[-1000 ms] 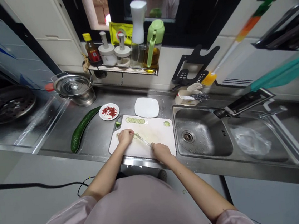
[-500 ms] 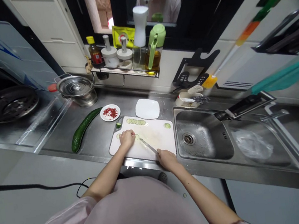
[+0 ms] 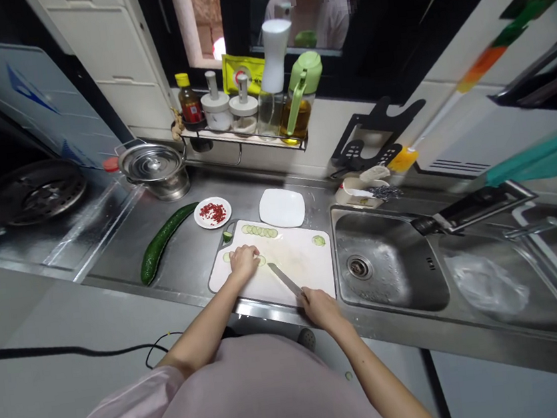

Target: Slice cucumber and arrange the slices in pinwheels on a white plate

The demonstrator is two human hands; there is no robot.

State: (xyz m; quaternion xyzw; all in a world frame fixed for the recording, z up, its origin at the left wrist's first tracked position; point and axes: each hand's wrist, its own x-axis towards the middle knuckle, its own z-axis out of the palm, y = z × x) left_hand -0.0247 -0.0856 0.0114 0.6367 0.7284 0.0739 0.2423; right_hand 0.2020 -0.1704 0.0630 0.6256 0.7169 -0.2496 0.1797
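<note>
My right hand (image 3: 321, 306) is closed round the handle of a knife (image 3: 286, 279), whose blade points up and left over the white cutting board (image 3: 305, 269). My left hand (image 3: 245, 261) rests on the board with its fingers drawn together over pale green slices. One slice (image 3: 261, 260) shows at its fingertips, and another (image 3: 226, 258) lies to its left. What the fingers hold is too small to tell. A row of overlapping slices (image 3: 259, 231) lies along the board's back edge. A cucumber end (image 3: 228, 237) is at the back left corner, and more pieces (image 3: 318, 240) sit at the back right.
Behind the board stand a plate of red bits (image 3: 212, 212) and a white square plate (image 3: 282, 207). A whole cucumber (image 3: 166, 243) lies left, near a steel pot (image 3: 156, 171). The sink (image 3: 390, 263) adjoins on the right; a condiment rack (image 3: 250, 137) hangs behind.
The whole view has shifted slightly. The knife blade is a little farther from the slice at my left fingertips. Both hands remain over or beside the board.
</note>
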